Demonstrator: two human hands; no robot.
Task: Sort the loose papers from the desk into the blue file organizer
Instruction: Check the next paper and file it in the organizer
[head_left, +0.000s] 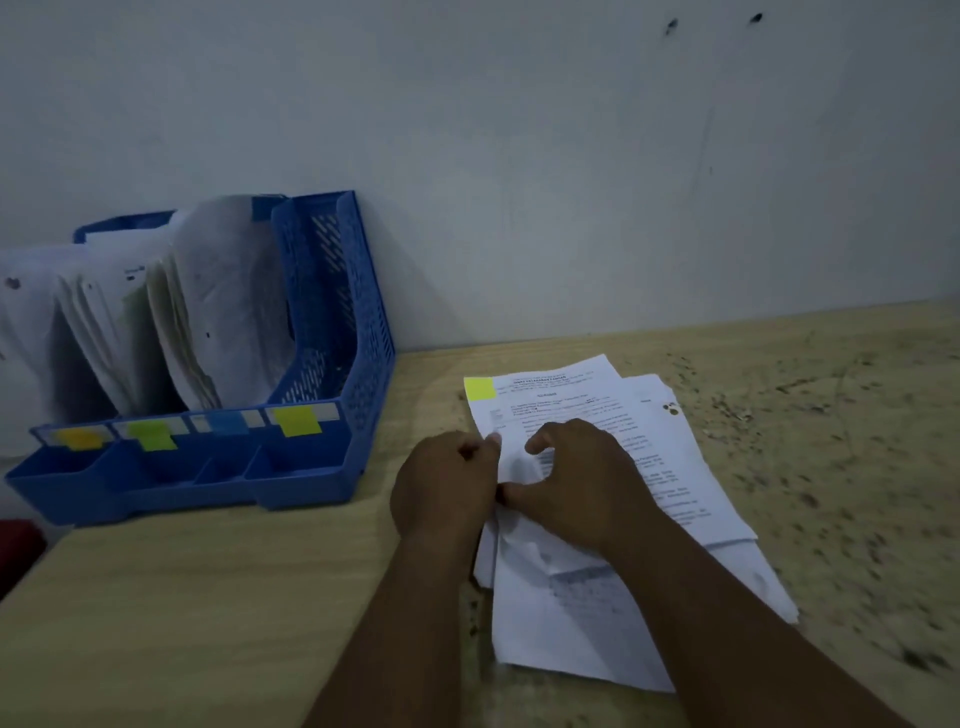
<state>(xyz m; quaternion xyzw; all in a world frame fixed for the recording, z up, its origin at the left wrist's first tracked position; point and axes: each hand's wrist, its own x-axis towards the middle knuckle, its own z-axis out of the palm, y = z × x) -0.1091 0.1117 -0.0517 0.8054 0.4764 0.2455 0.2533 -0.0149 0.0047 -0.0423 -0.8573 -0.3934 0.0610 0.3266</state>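
Observation:
A loose pile of white printed papers lies on the desk at centre right; the top sheet carries a yellow sticky note at its upper left corner. My left hand grips the pile's left edge with curled fingers. My right hand rests on the top sheet, thumb and fingers pinching the paper beside the left hand. The blue file organizer stands at the left against the wall. Its left three slots hold papers; the rightmost slot looks empty. Coloured tabs mark the front of each slot.
The wooden desk has a speckled, stained patch at the right. A white wall rises directly behind. A dark red object shows past the desk's left edge.

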